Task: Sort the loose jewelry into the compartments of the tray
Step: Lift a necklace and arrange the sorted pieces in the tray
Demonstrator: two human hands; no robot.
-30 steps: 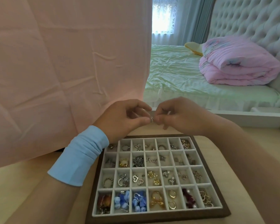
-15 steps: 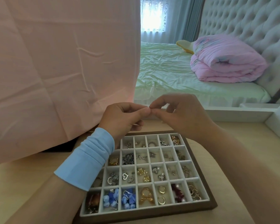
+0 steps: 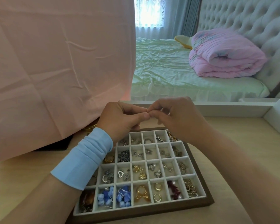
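A wooden-framed jewelry tray (image 3: 199, 168) with white compartments lies on the table in front of me, holding several earrings, rings and charms. Above its far edge, my left hand (image 3: 120, 120) and my right hand (image 3: 176, 117) meet fingertip to fingertip. Both pinch one tiny piece of jewelry (image 3: 147, 111), almost fully hidden between the thumbs and forefingers. A light blue sleeve (image 3: 84, 159) covers my left wrist and hides the tray's left compartments.
A pink cloth (image 3: 55, 62) hangs at the left, its hem over a gold round object (image 3: 90, 126) and a dark flat thing. A mirror behind the table shows a bed with a folded pink quilt (image 3: 225, 54). A raised white ledge (image 3: 275, 113) borders the table's right.
Both hands stay pinched together and have dropped slightly toward the tray. The small silver piece seen between the fingertips a second ago is now hidden by them. The camera view has shifted.
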